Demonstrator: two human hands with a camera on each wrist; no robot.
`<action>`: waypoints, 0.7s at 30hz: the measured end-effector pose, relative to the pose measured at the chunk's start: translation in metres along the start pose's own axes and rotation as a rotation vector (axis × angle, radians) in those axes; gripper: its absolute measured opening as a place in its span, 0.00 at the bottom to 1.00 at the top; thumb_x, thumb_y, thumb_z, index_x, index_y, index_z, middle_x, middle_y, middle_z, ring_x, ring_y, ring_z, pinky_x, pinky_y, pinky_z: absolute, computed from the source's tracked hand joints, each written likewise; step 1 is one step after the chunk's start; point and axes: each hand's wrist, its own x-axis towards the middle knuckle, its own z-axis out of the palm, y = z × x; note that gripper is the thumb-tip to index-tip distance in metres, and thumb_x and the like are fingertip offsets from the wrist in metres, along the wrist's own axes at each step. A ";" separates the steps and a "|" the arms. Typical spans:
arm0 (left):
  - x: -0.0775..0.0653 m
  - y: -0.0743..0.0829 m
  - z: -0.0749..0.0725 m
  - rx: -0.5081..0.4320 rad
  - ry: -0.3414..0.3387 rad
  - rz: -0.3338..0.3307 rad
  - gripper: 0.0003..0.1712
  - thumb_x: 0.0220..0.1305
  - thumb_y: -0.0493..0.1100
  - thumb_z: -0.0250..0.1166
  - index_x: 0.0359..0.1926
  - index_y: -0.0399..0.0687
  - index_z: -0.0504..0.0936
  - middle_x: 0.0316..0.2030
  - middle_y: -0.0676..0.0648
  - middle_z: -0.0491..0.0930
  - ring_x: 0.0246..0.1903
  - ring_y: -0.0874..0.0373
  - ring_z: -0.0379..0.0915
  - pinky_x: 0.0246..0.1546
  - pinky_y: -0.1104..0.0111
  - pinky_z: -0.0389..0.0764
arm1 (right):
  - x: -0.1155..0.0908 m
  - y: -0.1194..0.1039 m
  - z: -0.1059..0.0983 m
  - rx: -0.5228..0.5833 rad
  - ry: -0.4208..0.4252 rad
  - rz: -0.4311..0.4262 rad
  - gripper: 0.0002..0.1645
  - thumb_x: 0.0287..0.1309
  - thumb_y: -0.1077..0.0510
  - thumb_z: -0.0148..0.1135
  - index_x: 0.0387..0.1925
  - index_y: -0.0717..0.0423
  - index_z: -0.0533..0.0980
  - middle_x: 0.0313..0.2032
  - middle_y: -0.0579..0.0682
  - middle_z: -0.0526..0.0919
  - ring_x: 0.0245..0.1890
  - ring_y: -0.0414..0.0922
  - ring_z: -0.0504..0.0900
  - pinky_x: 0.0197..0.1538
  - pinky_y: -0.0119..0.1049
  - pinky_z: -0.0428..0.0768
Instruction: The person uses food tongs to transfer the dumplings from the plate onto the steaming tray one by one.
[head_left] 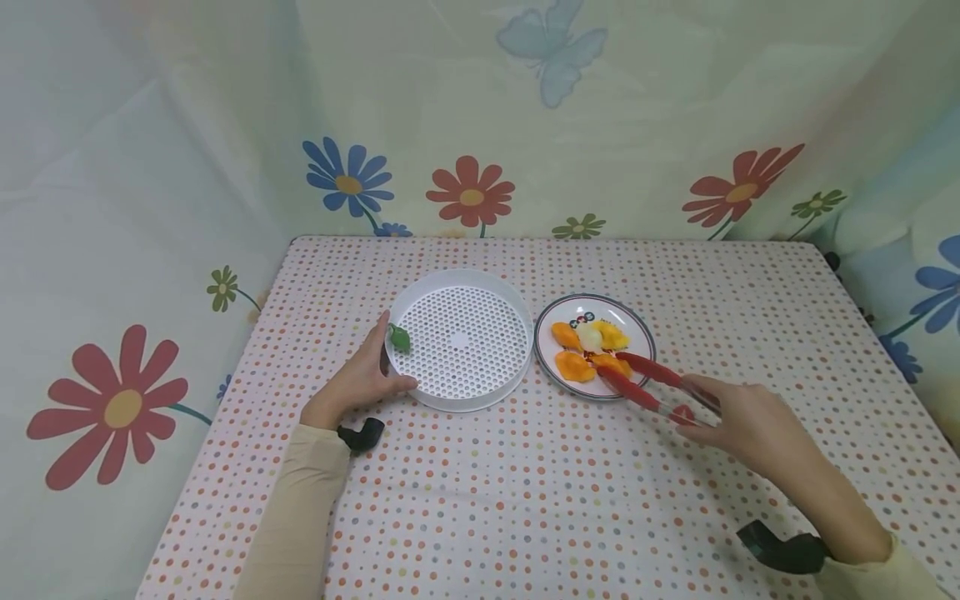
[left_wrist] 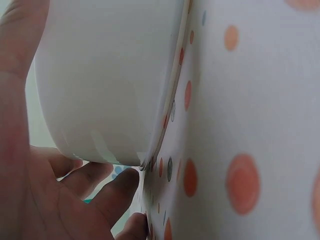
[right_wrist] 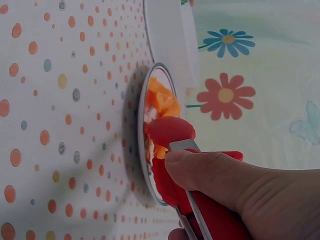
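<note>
A round white sieve point(head_left: 461, 342) with a perforated base sits on the table, a small green leafy piece point(head_left: 400, 338) inside its left edge. My left hand point(head_left: 360, 377) holds the sieve's left side, thumb at the front and fingers curved along the outer wall point(left_wrist: 105, 85). In my right hand point(head_left: 753, 425) I grip red-tipped metal tongs point(head_left: 663, 392). Their tips reach over a plate point(head_left: 551, 367) of dumpling-shaped orange and yellow pieces point(head_left: 575, 365) and a whitish one point(head_left: 588, 337). The tips straddle an orange piece at the plate's right; whether they squeeze it I cannot tell.
The plate stands just right of the sieve, close to its rim. A dotted cloth covers the table point(head_left: 450, 517). Flowered curtains point(head_left: 600, 150) hang behind and at both sides. Each wrist wears a black camera mount point(head_left: 783, 550).
</note>
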 end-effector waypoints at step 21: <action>0.002 -0.003 0.002 0.001 0.005 -0.019 0.73 0.46 0.64 0.72 0.74 0.57 0.25 0.75 0.44 0.32 0.75 0.48 0.31 0.72 0.50 0.46 | 0.035 -0.116 -0.020 -0.037 0.127 -0.228 0.43 0.39 0.46 0.77 0.59 0.54 0.74 0.42 0.61 0.85 0.29 0.49 0.77 0.26 0.34 0.74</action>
